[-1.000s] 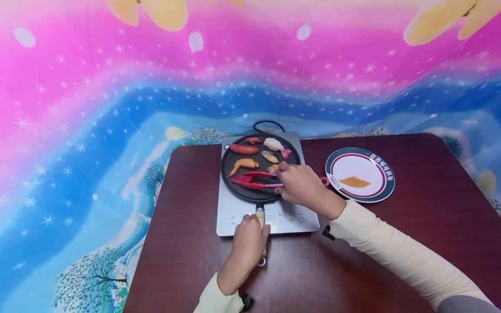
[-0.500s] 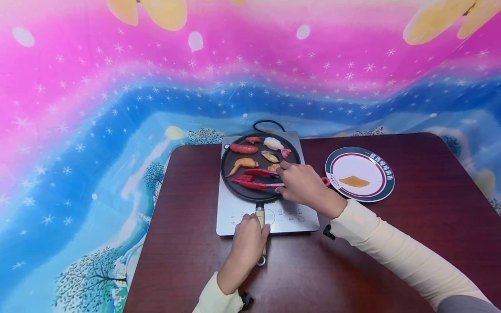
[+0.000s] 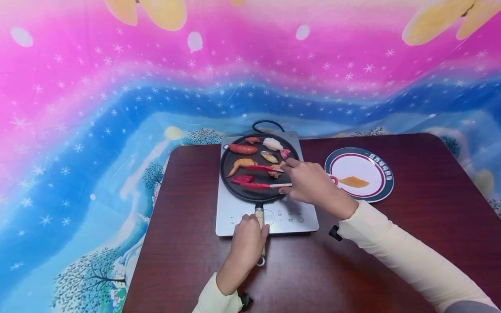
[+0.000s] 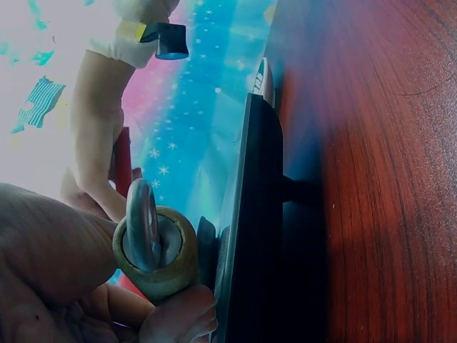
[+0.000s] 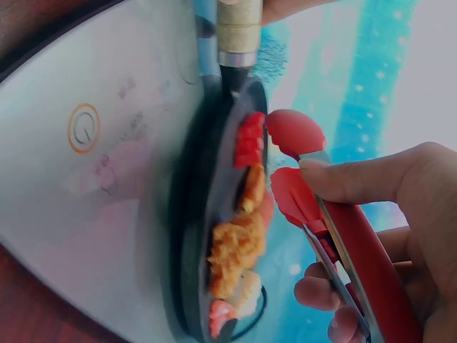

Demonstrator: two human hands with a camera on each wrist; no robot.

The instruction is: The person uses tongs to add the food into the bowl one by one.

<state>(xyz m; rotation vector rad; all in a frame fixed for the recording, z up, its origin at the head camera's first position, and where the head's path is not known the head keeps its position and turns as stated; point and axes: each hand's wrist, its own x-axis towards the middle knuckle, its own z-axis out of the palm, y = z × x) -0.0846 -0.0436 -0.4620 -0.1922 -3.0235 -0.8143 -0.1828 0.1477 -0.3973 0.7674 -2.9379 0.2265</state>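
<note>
My left hand [image 3: 250, 237] grips the wooden handle [image 4: 158, 257] of a black frying pan [image 3: 260, 195], which sits on an induction cooker. In my right hand [image 3: 309, 182] I hold red tongs [image 5: 300, 164], thumb on one arm and fingers on the other. Their tips stand apart over the pan, with nothing between them in the right wrist view. A red piece of food [image 3: 241, 179] lies just left of the tongs in the head view. Around it are a chicken wing [image 3: 243, 163], a sausage [image 3: 243, 148], a shrimp sushi [image 3: 273, 144], a shell [image 3: 269, 157] and a fried piece [image 5: 235, 250].
The silver induction cooker [image 3: 227, 221] stands on a dark red-brown table [image 3: 176, 243]. Right of it is a plate [image 3: 385, 191] with a dark green rim, bearing a flat orange-brown piece [image 3: 354, 181]. A patterned cloth [image 3: 117, 108] hangs behind the table.
My right hand has shifted right with the tongs, whose tips have spread and drawn back from the red piece. More of the fried piece shows. My left hand stays on the handle.
</note>
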